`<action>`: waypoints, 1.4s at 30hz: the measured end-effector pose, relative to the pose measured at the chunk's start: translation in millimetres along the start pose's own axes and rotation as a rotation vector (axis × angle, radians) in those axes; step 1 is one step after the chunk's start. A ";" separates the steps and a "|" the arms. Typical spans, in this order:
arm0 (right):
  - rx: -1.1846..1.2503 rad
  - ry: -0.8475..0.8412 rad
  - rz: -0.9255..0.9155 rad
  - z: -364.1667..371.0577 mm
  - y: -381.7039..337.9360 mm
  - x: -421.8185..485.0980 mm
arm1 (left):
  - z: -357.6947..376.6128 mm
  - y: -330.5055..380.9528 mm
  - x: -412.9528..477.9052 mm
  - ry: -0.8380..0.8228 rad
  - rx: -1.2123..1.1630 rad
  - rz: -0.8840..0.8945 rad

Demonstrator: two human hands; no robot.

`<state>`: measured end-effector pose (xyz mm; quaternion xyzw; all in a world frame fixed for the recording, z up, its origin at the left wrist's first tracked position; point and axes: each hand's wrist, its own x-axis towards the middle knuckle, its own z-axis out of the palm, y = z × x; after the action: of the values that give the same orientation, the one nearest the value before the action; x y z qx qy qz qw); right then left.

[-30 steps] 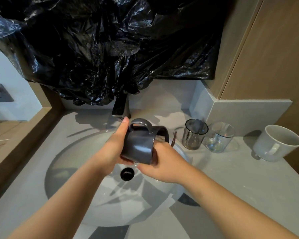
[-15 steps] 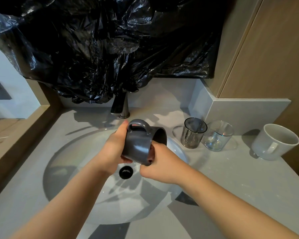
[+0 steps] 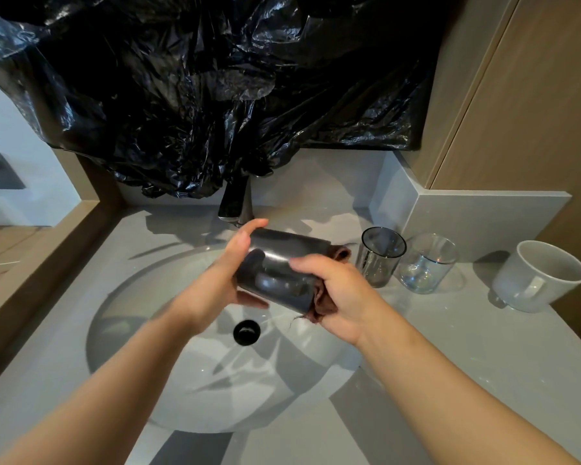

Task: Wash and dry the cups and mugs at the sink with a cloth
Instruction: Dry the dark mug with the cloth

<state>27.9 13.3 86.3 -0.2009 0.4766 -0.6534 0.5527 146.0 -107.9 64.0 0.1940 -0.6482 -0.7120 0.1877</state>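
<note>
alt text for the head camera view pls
Two bare hands hold a dark grey mug sideways over a white sink, the right hand pressing a brown cloth into its mouth. Two glasses and a white mug wait on the counter.

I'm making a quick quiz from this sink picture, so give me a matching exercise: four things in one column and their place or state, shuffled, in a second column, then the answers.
Things:
1. dark mug
2. smoked glass
3. white mug
4. drain

Places or states:
A. at the bottom of the basin
B. held on its side over the basin in both hands
C. farthest right on the counter
D. upright on the counter, beside the clear glass

Pairs: 1-B, 2-D, 3-C, 4-A
</note>
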 end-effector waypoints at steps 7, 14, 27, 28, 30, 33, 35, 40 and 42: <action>-0.511 0.020 -0.172 10.1 8.7 -3.0 | 19.0 6.6 15.3 0.275 0.000 -0.216; 0.209 -0.048 0.087 -1.1 -5.9 -1.7 | 12.4 -5.3 0.0 0.143 0.325 0.293; -0.845 -0.182 -0.162 9.4 -7.6 -16.3 | 10.0 2.8 5.9 0.259 -0.226 -0.429; -0.788 -0.150 -0.148 10.3 -8.6 -17.2 | 10.6 2.1 6.1 0.266 -0.225 -0.425; -0.673 -0.121 -0.155 13.1 -8.7 -18.6 | 11.0 -0.2 7.0 0.284 -0.226 -0.424; -0.792 -0.120 -0.219 18.9 -7.8 -15.2 | 7.7 -4.3 6.4 0.275 -0.330 -0.448; -1.111 -0.066 -0.332 19.6 -7.6 -10.5 | 3.3 -6.9 5.1 0.269 -0.423 -0.456; -1.521 -0.148 -0.426 26.4 -1.8 -9.1 | -2.2 -10.4 3.8 0.292 -0.448 -0.443; -1.631 -0.260 -0.369 27.5 0.4 -9.8 | -1.0 -10.6 2.7 0.286 -0.421 -0.496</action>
<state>52.9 11.3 101.4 -0.6848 0.6912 -0.1565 0.1697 144.1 -109.2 53.2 0.4003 -0.3876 -0.8195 0.1338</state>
